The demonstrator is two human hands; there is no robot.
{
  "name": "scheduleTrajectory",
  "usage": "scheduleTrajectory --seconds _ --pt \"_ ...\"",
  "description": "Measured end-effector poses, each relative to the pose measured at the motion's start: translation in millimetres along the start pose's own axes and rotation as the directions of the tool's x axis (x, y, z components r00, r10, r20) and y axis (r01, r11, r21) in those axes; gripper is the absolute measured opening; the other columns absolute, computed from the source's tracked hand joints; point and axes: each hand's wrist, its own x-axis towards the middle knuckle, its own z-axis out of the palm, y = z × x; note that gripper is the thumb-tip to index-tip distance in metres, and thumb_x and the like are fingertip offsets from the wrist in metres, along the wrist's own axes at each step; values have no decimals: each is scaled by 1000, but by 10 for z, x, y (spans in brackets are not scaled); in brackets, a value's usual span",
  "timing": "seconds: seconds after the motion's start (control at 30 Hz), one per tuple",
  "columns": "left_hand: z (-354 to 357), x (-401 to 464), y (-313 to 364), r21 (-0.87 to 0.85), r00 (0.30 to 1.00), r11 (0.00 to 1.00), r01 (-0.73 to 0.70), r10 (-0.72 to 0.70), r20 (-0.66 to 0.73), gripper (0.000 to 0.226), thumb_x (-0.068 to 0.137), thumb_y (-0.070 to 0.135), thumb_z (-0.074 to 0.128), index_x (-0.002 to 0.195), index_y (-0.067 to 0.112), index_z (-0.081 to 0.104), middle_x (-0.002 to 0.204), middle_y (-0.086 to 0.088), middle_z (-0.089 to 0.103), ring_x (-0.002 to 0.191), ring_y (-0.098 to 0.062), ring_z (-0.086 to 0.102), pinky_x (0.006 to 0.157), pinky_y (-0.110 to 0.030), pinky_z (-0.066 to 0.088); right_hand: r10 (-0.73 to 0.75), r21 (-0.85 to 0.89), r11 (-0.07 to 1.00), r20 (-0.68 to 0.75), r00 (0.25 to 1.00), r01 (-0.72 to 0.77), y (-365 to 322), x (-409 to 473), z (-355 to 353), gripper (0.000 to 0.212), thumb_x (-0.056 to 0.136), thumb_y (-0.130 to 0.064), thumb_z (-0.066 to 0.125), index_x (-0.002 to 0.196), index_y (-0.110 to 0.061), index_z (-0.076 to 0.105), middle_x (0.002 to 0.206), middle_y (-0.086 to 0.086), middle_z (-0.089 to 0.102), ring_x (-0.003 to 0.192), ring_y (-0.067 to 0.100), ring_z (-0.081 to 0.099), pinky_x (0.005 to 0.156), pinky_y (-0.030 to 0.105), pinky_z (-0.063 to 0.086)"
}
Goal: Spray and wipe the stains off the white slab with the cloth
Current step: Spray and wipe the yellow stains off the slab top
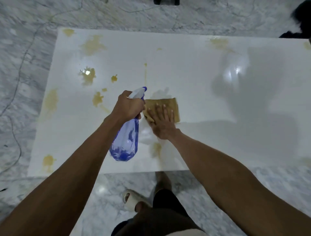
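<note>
A white slab [193,80] lies on the marble floor, marked with several yellow-brown stains [93,44], mostly on its left half. My left hand [128,106] grips the neck of a blue translucent spray bottle [126,141], its white and blue nozzle pointing up and away over the slab's middle. Beside it, my right hand [162,120] presses flat with straight fingers on a tan folded cloth [170,105] lying on the slab. A wet patch shows just beyond the cloth. Another stain [156,149] sits near my right wrist.
Grey-veined marble floor [25,84] surrounds the slab. My foot in a pale sandal [133,199] stands just in front of the slab's near edge. A dark object [301,20] sits at the far right corner, and another dark item [166,1] at the top edge.
</note>
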Motion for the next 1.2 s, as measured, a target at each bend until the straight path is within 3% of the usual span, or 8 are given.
scheduleTrajectory --seconds 0.1,0.17,0.23,0.3,0.43,0.5,0.83,1.2 --pt "-58 -465 -221 47 999 999 -1 -1 44 25 75 5 51 92 -5 66 80 -19 63 51 -26 51 55 -32 48 30 84 995 191 981 -47 -114 -477 107 59 105 -48 14 158 -36 -11 165 -3 -22 152 27 -23 120 51 -14" --pt "-122 -757 -337 46 998 999 -19 16 65 28 76 5 51 98 5 69 80 -18 64 56 -27 54 57 -34 49 73 394 904 242 967 -167 -213 -683 -97 61 104 -48 20 160 -24 16 168 10 8 153 30 10 121 49 9" --pt "-214 -982 -409 42 998 999 -32 30 60 29 74 15 53 97 3 68 78 -18 65 54 -28 54 57 -35 48 167 818 530 158 973 -224 -317 -883 -382 54 105 -42 34 144 -8 49 145 21 50 128 28 49 107 42 37" --pt "-315 -1153 -430 67 998 997 -45 42 43 26 75 14 55 92 -2 68 77 -20 66 47 -26 53 54 -33 49 254 979 153 93 963 -135 -374 -1116 -606 45 106 -39 37 127 -8 62 128 14 62 116 26 58 102 41 45" --pt "-499 -1393 -371 123 994 987 -106 105 14 13 86 0 52 85 -1 64 74 -18 64 39 -21 50 49 -29 48 169 922 -386 25 985 42 -563 -1372 -935 48 104 -43 33 121 -11 66 126 13 67 112 29 64 99 43 49" --pt "-578 -1485 -319 117 990 983 -140 141 2 14 86 0 52 87 -2 65 71 -17 62 35 -19 49 50 -29 49 113 853 -519 5 994 55 -718 -1349 -1002 53 102 -43 32 127 -8 63 127 15 65 112 30 63 103 46 47" --pt "-925 -1476 -151 146 995 984 -99 101 -7 7 69 2 47 73 0 52 36 -6 46 38 -26 51 50 -26 50 13 837 -546 48 999 -33 -1270 -962 -1224 60 101 -45 35 144 -6 50 145 19 53 136 37 48 115 52 36" --pt "-859 -583 137 -27 994 1000 11 -14 -110 30 78 23 58 88 -5 57 80 -20 60 49 -29 52 50 -30 47 10 948 -267 182 983 -173 -1032 -54 -1411 43 105 -45 39 113 -11 65 111 13 71 99 28 68 91 42 54"
